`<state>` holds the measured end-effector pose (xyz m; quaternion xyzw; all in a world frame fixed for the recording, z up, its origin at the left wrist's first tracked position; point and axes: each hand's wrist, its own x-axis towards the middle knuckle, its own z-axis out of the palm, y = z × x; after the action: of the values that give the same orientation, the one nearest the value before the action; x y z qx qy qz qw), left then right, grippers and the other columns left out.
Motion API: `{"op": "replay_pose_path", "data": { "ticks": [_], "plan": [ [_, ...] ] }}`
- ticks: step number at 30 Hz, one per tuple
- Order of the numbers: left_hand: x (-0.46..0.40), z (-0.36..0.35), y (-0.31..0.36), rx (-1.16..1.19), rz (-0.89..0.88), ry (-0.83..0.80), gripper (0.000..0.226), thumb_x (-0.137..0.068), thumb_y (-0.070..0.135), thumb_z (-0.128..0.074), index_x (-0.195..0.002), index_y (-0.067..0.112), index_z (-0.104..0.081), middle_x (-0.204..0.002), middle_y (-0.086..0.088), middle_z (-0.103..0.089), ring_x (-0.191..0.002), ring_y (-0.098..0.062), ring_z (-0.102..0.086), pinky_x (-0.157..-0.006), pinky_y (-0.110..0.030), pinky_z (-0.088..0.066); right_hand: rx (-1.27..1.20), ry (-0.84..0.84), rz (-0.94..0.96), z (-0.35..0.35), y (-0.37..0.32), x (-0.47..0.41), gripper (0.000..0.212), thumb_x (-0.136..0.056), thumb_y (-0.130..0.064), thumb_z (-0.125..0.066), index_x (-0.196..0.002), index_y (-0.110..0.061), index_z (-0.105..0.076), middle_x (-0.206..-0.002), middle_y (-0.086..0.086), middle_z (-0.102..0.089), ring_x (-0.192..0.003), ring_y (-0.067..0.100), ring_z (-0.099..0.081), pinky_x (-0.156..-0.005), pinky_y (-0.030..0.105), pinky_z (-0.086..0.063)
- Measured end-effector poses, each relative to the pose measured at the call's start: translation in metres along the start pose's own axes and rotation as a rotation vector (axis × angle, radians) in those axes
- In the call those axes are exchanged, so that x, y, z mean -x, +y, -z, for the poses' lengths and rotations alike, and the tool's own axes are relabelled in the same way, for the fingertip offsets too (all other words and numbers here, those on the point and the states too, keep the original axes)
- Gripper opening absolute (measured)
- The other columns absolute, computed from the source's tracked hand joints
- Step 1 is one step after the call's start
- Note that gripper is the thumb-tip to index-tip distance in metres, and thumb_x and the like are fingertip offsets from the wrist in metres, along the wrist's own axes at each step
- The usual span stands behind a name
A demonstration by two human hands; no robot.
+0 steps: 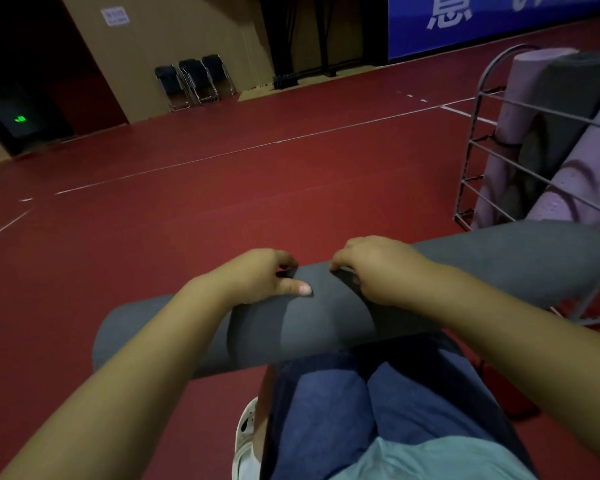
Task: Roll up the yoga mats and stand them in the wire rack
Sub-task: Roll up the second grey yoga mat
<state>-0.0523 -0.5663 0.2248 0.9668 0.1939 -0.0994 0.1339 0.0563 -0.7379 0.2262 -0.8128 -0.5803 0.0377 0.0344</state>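
Grey rolled mat [326,320]: soft foam, light, springy, prone to unroll. Left hand [257,277], right hand [371,268] grip closed, pinching roll's loose edge mid-length; hold there.

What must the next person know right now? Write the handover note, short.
Left hand: on the grey mat, fingers curled over its top, thumb flat on it.
Right hand: grip on the same mat, fingers curled round its upper edge.
Mat: rolled, lying crosswise over the person's knees, one end close to the rack.
Rack: on the right, already holding purple mats and another grey one, leaning.
Done: this mat looks rolled up.
Left: lift it and stand it in the rack. No other loose mats in view.
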Motion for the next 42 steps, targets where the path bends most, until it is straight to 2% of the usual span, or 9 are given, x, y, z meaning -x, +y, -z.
{"op": "replay_pose_path", "data": {
  "ticks": [4, 7, 13, 15, 18, 23, 29, 34, 42],
  "plan": [
    [0.007, -0.019, 0.004, -0.179, -0.078, 0.370, 0.041, -0.086, 0.046, -0.062, -0.115, 0.017, -0.063, -0.108, -0.006, -0.058, -0.103, -0.028, -0.055, -0.087, -0.042, -0.046, 0.067, -0.059, -0.016, -0.001, 0.004, -0.015, 0.040, -0.092, -0.010, -0.045, -0.130, -0.020, -0.052, -0.126, 0.008, -0.056, -0.111, 0.030, -0.052, -0.088, 0.040, -0.048],
    [0.022, -0.060, 0.005, 0.008, -0.177, 0.688, 0.028, -0.085, 0.034, -0.056, -0.104, 0.015, -0.068, -0.103, -0.004, -0.061, -0.097, -0.028, -0.057, -0.084, -0.043, -0.048, -0.013, -0.094, -0.023, -0.003, 0.007, -0.017, 0.054, -0.095, -0.045, -0.045, -0.142, -0.019, -0.035, -0.130, 0.012, -0.051, -0.116, 0.031, -0.050, -0.094, 0.042, -0.044],
    [0.042, -0.097, 0.002, 0.414, -0.112, 0.994, 0.014, -0.082, 0.018, -0.063, -0.092, 0.013, -0.071, -0.103, 0.003, -0.063, -0.099, -0.007, -0.057, -0.090, -0.018, -0.042, 0.113, -0.152, -0.010, -0.014, -0.002, -0.032, 0.098, -0.066, -0.075, -0.063, -0.144, -0.035, -0.019, -0.124, 0.013, -0.047, -0.113, 0.035, -0.048, -0.096, 0.048, -0.040],
    [0.054, -0.109, 0.003, 0.778, -0.005, 1.090, 0.006, -0.085, 0.011, -0.063, -0.086, 0.013, -0.069, -0.090, 0.002, -0.067, -0.084, -0.002, -0.061, -0.078, -0.012, -0.045, 0.054, -0.168, -0.020, -0.013, 0.000, -0.040, 0.095, -0.065, -0.072, -0.067, -0.141, -0.033, -0.026, -0.123, 0.012, -0.049, -0.112, 0.035, -0.050, -0.095, 0.047, -0.042],
    [0.062, -0.133, -0.017, 1.921, 0.247, 1.040, 0.017, -0.093, 0.013, -0.051, -0.080, 0.009, -0.061, -0.072, -0.003, -0.066, -0.068, -0.012, -0.057, -0.059, -0.017, -0.048, -0.005, -0.195, 0.013, -0.002, -0.001, -0.052, 0.086, -0.062, -0.063, -0.075, -0.132, -0.026, -0.041, -0.119, 0.009, -0.048, -0.110, 0.031, -0.049, -0.094, 0.044, -0.045],
    [0.065, -0.197, -0.067, 2.698, 0.547, 0.772, 0.046, -0.092, 0.051, -0.034, -0.099, 0.012, -0.057, -0.116, -0.017, -0.058, -0.108, -0.032, -0.055, -0.093, -0.053, -0.038, 0.113, -0.200, 0.077, 0.004, -0.018, -0.070, 0.091, -0.056, -0.051, -0.085, -0.128, -0.010, -0.047, -0.134, 0.007, -0.038, -0.116, 0.028, -0.046, -0.097, 0.042, -0.045],
    [0.042, -0.168, -0.073, 2.749, 0.126, 0.665, 0.070, -0.086, 0.075, -0.020, -0.113, 0.019, -0.053, -0.124, -0.027, -0.052, -0.115, -0.047, -0.050, -0.083, -0.078, -0.032, 0.130, -0.284, 0.210, -0.006, -0.025, -0.081, 0.119, -0.069, -0.027, -0.081, -0.143, -0.054, 0.008, -0.155, 0.003, -0.008, -0.131, 0.040, -0.030, -0.106, 0.048, -0.035],
    [0.026, -0.139, -0.071, 2.712, 0.082, 0.717, 0.063, -0.085, 0.075, -0.030, -0.104, 0.022, -0.058, -0.117, -0.021, -0.055, -0.116, -0.040, -0.050, -0.080, -0.071, -0.040, -0.164, -0.128, 0.180, 0.002, -0.020, -0.091, 0.115, -0.055, -0.058, -0.082, -0.137, -0.061, -0.001, -0.130, 0.001, -0.030, -0.122, 0.032, -0.041, -0.100, 0.054, -0.039],
    [0.000, -0.038, -0.056, 2.244, -0.158, 0.534, 0.065, -0.075, 0.065, -0.046, -0.129, 0.031, -0.050, -0.110, -0.013, -0.062, -0.100, -0.032, -0.060, -0.073, -0.058, -0.055, -0.315, -0.041, 0.137, 0.060, 0.030, -0.096, 0.119, -0.059, -0.048, -0.084, -0.134, -0.068, 0.005, -0.133, -0.001, -0.036, -0.122, 0.020, -0.041, -0.103, 0.035, -0.041]
  ]
}}
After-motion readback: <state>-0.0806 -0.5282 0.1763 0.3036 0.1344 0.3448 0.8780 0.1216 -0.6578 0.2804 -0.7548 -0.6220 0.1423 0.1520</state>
